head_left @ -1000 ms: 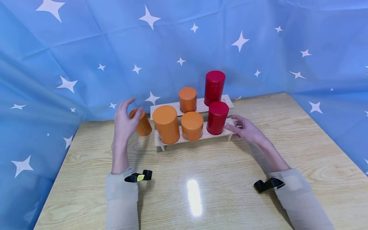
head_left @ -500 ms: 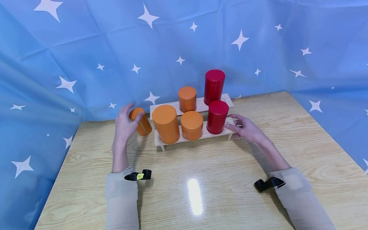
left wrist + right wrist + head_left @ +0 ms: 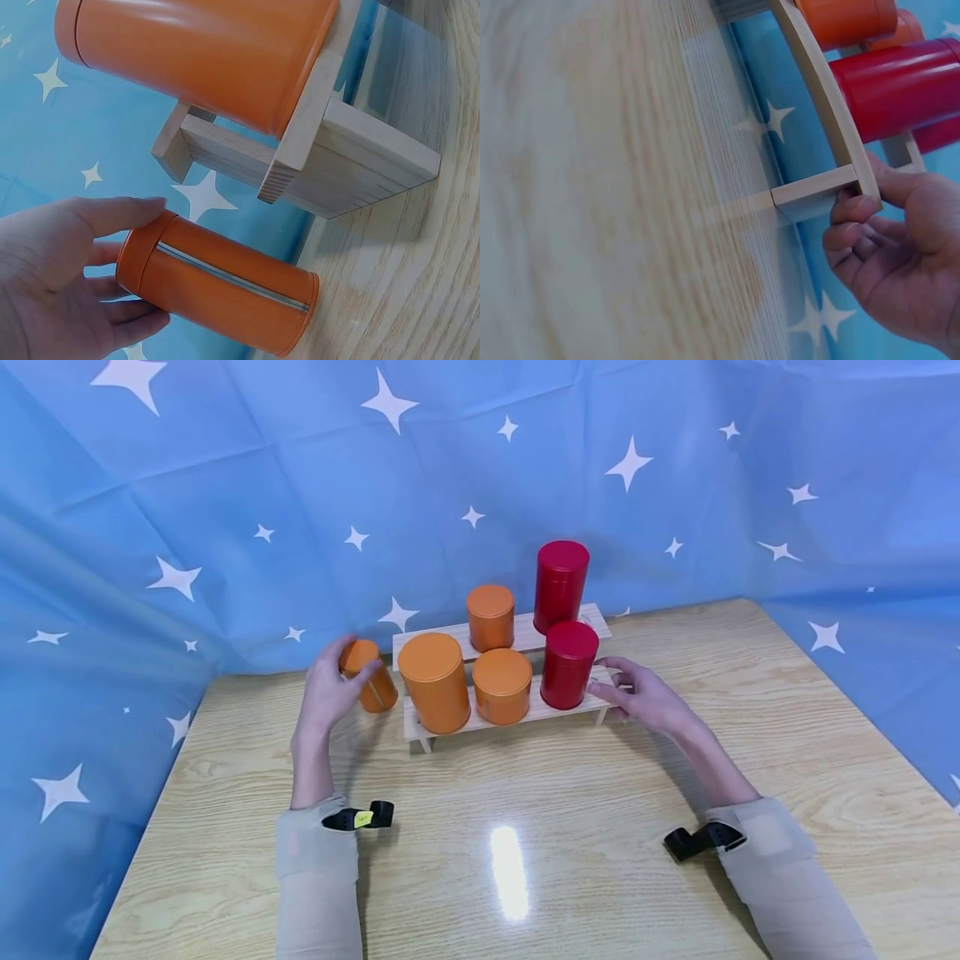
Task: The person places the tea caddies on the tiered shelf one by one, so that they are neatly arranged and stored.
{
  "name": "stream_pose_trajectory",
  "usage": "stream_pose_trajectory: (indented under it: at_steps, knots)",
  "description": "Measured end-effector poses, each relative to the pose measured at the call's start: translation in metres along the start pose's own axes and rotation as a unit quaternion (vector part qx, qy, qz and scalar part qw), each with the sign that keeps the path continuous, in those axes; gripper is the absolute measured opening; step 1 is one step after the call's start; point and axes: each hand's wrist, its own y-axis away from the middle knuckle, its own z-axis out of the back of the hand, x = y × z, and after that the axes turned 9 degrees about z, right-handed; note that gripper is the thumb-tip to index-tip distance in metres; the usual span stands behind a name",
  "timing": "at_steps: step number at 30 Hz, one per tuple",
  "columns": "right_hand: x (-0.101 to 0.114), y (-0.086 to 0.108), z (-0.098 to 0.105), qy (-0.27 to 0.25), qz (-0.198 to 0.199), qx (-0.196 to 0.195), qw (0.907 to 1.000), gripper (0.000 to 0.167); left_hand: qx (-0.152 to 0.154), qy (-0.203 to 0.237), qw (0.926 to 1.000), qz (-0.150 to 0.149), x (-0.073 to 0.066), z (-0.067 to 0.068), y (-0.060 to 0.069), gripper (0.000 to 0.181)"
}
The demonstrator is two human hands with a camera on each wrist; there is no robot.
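At the left of the two-tier wooden rack [image 3: 495,718], my left hand [image 3: 326,685] holds a small slim orange tin [image 3: 225,285] around its lid. Thumb and fingers lie on opposite sides of the lid in the left wrist view, and the tin's base meets the table. My right hand [image 3: 900,255] grips the right end of the rack's lower tier, thumb above and curled fingers below. A large orange tin [image 3: 433,685], a short orange tin [image 3: 502,687] and a red tin [image 3: 568,667] stand on the front tier.
A small orange tin [image 3: 491,620] and a tall red tin [image 3: 560,587] stand on the back tier. Behind the wood-grain table [image 3: 600,860] hangs a blue cloth [image 3: 300,468] with white stars, which also borders both sides.
My left hand has come down and closed around the lid of the slim orange tin. My right hand keeps its grip on the rack, which has not moved.
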Motion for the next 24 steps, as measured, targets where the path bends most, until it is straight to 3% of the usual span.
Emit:
stream_pose_trajectory:
  at_steps: [6,15,24]
  knots:
    - [0.0003,-0.0003,0.0005,0.001,-0.009,0.001,1.0,0.072,0.026,0.015,0.9993,0.02,0.0029,0.0006,-0.0003,0.07]
    - [-0.0012,-0.0008,0.002,0.009,-0.012,0.002,0.9999,0.071,0.041,0.031,0.9982,0.031,0.0065,-0.0012,-0.0019,0.077]
    - [-0.0014,-0.0013,0.0016,0.007,-0.013,0.001,0.9999,0.071,0.039,0.041,0.9976,0.041,0.0054,-0.0003,-0.0006,0.08]
